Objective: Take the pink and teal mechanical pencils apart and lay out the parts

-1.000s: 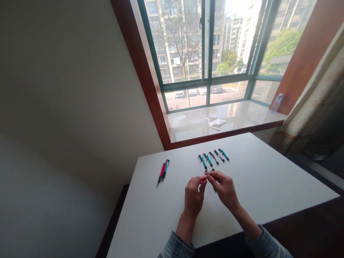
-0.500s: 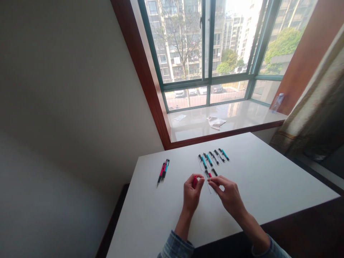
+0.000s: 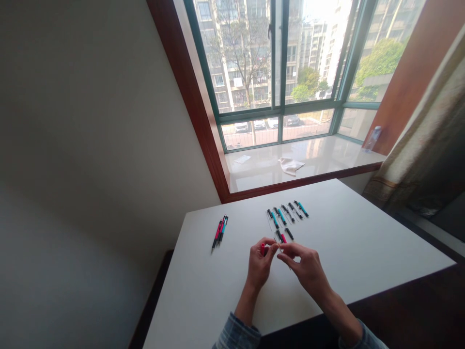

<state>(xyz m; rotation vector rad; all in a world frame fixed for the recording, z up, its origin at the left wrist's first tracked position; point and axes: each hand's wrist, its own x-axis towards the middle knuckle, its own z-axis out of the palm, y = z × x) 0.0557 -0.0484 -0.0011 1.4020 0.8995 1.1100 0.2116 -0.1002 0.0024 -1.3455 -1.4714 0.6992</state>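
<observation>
My left hand (image 3: 259,264) is closed around a red pen barrel (image 3: 262,249), whose end shows between the fingers. My right hand (image 3: 307,264) is pinched, its fingertips meeting those of the left. A small, thin, pale piece shows at the fingertips, too small to name. Just beyond the hands lie a black pen part (image 3: 279,236), a red pen part (image 3: 284,238) and a black grip piece (image 3: 289,233). Behind them is a row of several taken-apart pens (image 3: 286,213) in black and teal, with thin refills beside them.
Several whole pens (image 3: 220,231), red, teal and black, lie together on the left of the white table (image 3: 196,291). On the window sill (image 3: 254,177) are a crumpled cloth (image 3: 290,166), a flat paper (image 3: 242,159) and a clear bottle (image 3: 372,138). A curtain (image 3: 407,140) hangs at right.
My right hand has moved left, and its fingertips now meet the left hand's fingertips. The left hand keeps the red barrel in nearly the same place.
</observation>
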